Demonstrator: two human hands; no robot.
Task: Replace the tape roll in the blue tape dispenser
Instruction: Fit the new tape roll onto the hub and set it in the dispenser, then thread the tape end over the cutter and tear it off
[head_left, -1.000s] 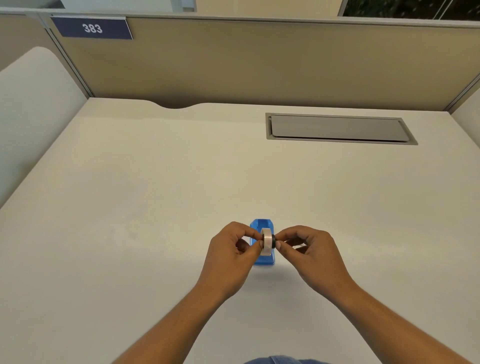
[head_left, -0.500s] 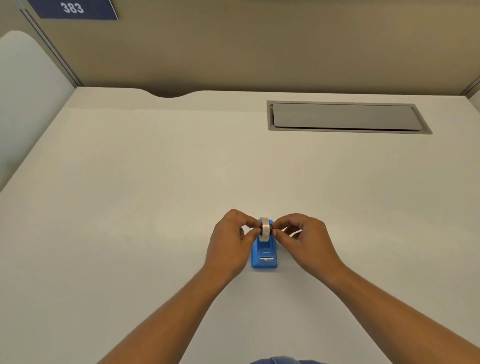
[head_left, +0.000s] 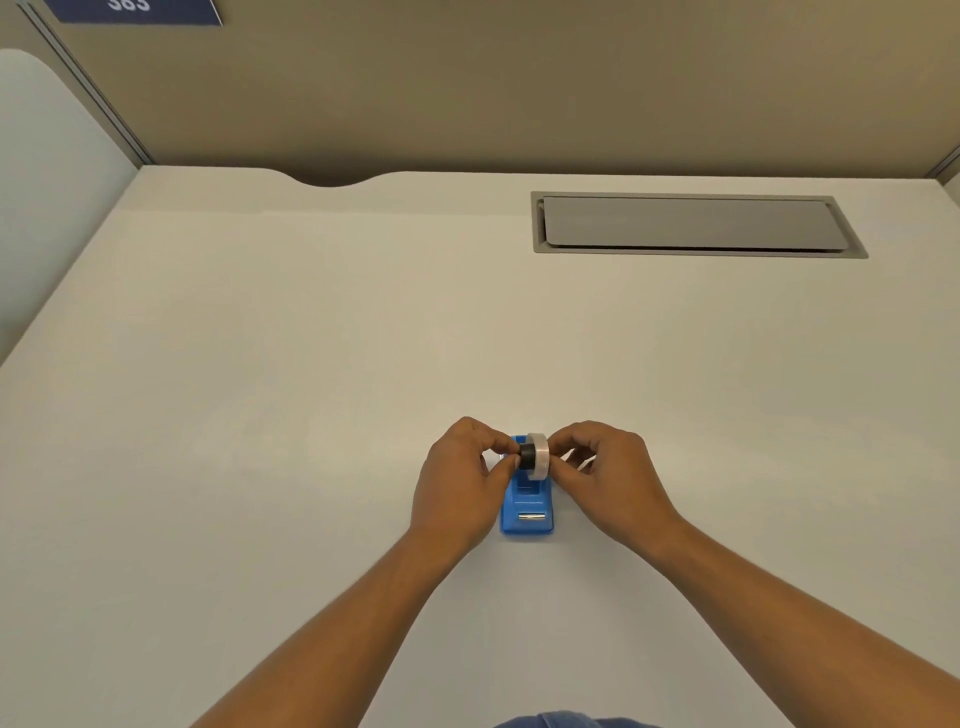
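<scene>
A small blue tape dispenser (head_left: 527, 512) stands on the white desk (head_left: 260, 415), its metal cutter facing me. Just above its far end, both hands hold a clear tape roll (head_left: 540, 456) with a black core hub (head_left: 527, 455) sticking out of its left side. My left hand (head_left: 462, 483) pinches the black hub between thumb and fingers. My right hand (head_left: 608, 478) pinches the tape roll on its right side. The roll and hub hang slightly above the dispenser's cradle, which is partly hidden behind them.
A grey recessed cable flap (head_left: 691, 224) lies in the desk at the back right. A curved notch (head_left: 332, 179) cuts the desk's far edge. Beige partition walls (head_left: 519, 83) close the back, and a white panel (head_left: 47, 171) stands at the left.
The hands and roll have shifted toward the dispenser's far end. The black hub now shows sticking out to the left of the roll, where before the roll covered it.
</scene>
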